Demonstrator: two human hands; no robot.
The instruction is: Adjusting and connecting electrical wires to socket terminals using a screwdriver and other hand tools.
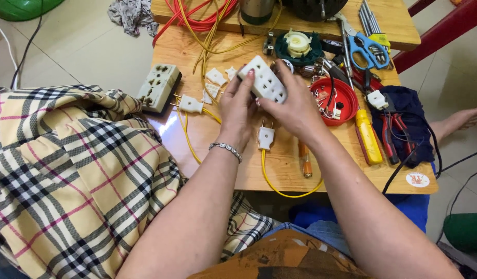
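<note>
Just above the centre of the frame, both hands close around a white socket block, lifted clear of the wooden table: the left hand pinches its near end with fingertips on the face, while the right hand wraps the far end from behind. The block is held tilted and only by its edges, so a slip seems the likeliest mishap; it would probably drop onto the white plug lying right below on its yellow cable, or knock that plug off the table's front edge. To the right of the hands, a red lid holding small screws and bits sits close to the right wrist, and a careless sweep of that arm could scatter them among the yellow screwdriver and red pliers. At the left, a second socket block rests at the table's corner beside the plaid cloth, where a tug on the fabric might drag it off. Loose white cover pieces behind the left hand could also be brushed away unnoticed.
</note>
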